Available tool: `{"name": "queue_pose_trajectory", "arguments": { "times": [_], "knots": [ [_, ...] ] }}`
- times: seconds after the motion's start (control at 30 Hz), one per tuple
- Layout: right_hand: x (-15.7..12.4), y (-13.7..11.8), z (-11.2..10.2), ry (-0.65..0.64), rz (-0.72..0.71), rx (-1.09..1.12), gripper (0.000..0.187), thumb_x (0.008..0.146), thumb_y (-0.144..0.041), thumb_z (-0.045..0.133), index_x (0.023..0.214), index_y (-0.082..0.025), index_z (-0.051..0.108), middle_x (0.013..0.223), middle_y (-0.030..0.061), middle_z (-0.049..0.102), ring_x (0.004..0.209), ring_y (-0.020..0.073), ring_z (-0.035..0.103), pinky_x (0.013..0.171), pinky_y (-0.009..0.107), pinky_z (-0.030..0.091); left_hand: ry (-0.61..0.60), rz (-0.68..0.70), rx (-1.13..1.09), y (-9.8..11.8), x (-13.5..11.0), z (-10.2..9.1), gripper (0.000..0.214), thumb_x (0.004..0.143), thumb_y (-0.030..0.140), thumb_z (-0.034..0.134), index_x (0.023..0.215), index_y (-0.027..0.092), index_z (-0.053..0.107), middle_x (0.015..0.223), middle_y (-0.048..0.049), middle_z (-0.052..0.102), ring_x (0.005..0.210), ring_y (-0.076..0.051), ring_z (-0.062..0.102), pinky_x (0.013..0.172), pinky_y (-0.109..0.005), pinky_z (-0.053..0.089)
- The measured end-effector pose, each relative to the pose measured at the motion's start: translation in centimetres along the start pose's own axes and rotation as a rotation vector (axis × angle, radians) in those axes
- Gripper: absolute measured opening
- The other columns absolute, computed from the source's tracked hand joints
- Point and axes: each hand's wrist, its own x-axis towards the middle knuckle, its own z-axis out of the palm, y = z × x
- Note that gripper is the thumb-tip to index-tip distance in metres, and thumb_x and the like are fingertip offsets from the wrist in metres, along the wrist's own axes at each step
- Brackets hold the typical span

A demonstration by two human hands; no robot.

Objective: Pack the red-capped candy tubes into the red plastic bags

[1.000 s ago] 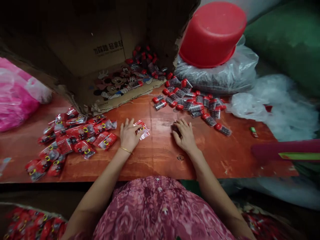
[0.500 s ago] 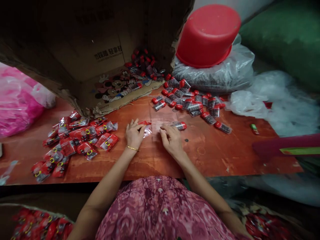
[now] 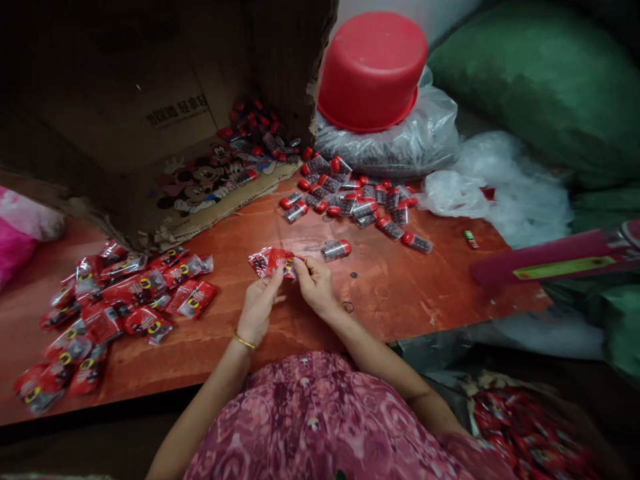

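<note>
In front of my body, both hands meet at a small red printed plastic packet (image 3: 281,259). My left hand (image 3: 257,308), with a gold bangle at the wrist, grips its lower edge between thumb and fingers. At the packet's right side, my right hand (image 3: 315,285) pinches the edge. Another clear-and-red packet piece (image 3: 260,262) shows just behind its left side; whether the two are joined I cannot tell. Just beyond my right hand lies a small clear tube with a red cap and dark contents (image 3: 336,250).
Filled red packets (image 3: 145,287) lie heaped at left. Many red-capped tubes (image 3: 367,203) spread across the back, near an open cardboard box (image 3: 200,220). A red tub (image 3: 375,73) sits upside down on a plastic sack (image 3: 390,150). A magenta bar (image 3: 550,260) juts in from the right.
My hands, apart before, have come together on the red packet, which is now lifted between them. The view has turned slightly to the right.
</note>
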Motion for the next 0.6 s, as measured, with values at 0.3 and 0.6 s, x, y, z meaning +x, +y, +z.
{"name": "queue_pose_trajectory", "arguments": {
  "times": [0.3, 0.6],
  "knots": [
    [0.4, 0.5, -1.6, -0.071, -0.054, -0.379, 0.034, 0.091, -0.036, 0.029, 0.073, -0.018, 0.051, 0.067, 0.0020, 0.052, 0.064, 0.0134, 0.048, 0.061, 0.025, 0.037, 0.057, -0.130, -0.429, 0.2, 0.8, 1.5, 0.037, 0.041, 0.035, 0.082, 0.067, 0.015, 0.064, 0.064, 0.0009, 0.067, 0.058, -0.009, 0.059, 0.062, -0.021, 0.045],
    [0.9, 2.9, -7.1, -0.069, 0.000, -1.034, 0.025, 0.084, -0.033, 0.045, 0.094, -0.016, 0.060, 0.100, 0.0127, 0.056, 0.089, 0.0251, 0.048, 0.072, 0.035, 0.037, 0.069, -0.114, -0.378, 0.5, 1.4, 1.3, 0.041, 0.039, 0.036, 0.083, 0.067, 0.014, 0.062, 0.062, 0.0020, 0.067, 0.057, -0.008, 0.059, 0.061, -0.020, 0.044]
  ]
}}
